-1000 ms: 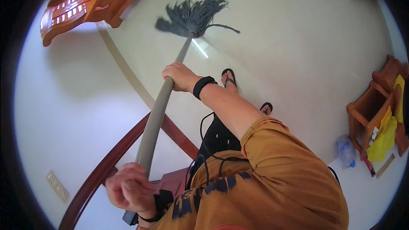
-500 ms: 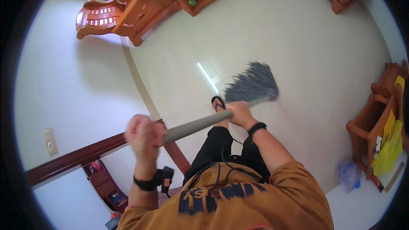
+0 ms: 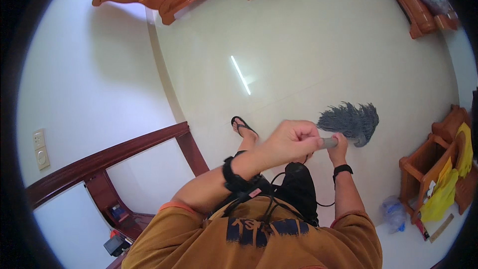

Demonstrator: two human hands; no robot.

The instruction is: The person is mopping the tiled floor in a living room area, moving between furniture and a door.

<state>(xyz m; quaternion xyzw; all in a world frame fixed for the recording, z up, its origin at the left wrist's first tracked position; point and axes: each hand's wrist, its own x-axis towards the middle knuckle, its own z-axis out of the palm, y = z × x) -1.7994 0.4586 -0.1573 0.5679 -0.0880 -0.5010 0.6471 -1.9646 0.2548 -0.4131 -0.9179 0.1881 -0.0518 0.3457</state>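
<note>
Both hands are closed around the grey handle (image 3: 328, 143) of the mop: the left hand (image 3: 295, 142) curls over it, and the right hand (image 3: 339, 149) wraps it just beside, with only a short stretch of shaft showing between them. The dark mop head (image 3: 351, 121) lies fanned on the pale floor (image 3: 279, 35), ahead and a little to the right of the grip. With the hands so close together, leverage is probably poor, so a drag on the strands could twist the shaft in the fingers. The sandalled foot (image 3: 243, 127) to the left of the grip could catch the strands if the head were swung back across. Too wide a sweep rightward might knock the wooden stand (image 3: 423, 164), well apart from the grip, or snag the clear plastic bag (image 3: 393, 214) by its base. The black cable (image 3: 326, 204) looping below the right hand could also hook on the shaft if it dipped toward the body.
</note>
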